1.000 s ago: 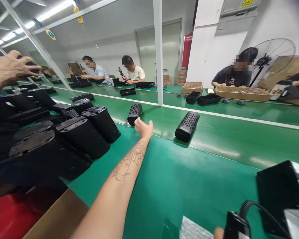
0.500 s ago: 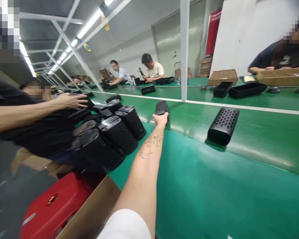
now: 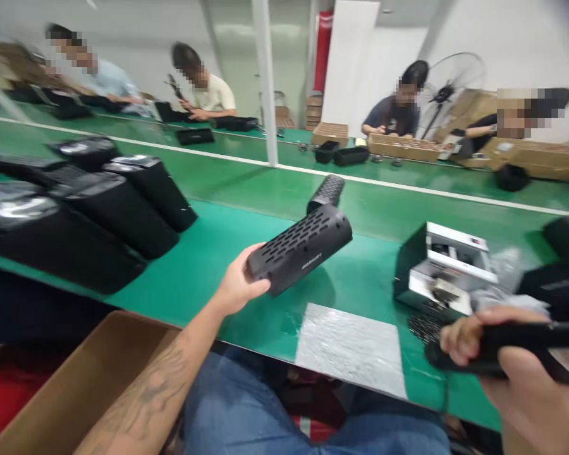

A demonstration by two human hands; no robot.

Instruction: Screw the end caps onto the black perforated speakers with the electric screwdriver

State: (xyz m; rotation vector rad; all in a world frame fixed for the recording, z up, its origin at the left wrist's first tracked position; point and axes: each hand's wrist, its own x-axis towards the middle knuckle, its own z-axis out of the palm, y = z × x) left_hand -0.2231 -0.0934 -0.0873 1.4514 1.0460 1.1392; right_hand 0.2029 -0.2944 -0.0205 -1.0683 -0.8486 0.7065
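My left hand (image 3: 239, 285) is closed around the near end of a black perforated housing (image 3: 303, 249), raised tilted above the green bench. The housing has rows of slots and small pale lettering on its side. Behind it another perforated housing (image 3: 329, 189) lies on the bench, partly covered. At the lower right my right hand (image 3: 512, 354) grips a black electric screwdriver (image 3: 526, 341) with a pale label, blurred by motion. Just beyond that hand stands a dark and white box-shaped device (image 3: 455, 259) with an open top. A pale wrapped sheet (image 3: 353, 344) lies at the bench edge between my hands.
Tall black housings (image 3: 146, 189) stand grouped at the left. A cardboard box (image 3: 85, 366) is below the edge on that side. Black parts (image 3: 554, 278) and clear plastic bags lie at the right. A white post (image 3: 265, 82) rises mid-bench; several people sit across.
My left hand has drawn a perforated housing back from the far left towards me. The view has swung right, and my right hand with the electric screwdriver now shows.
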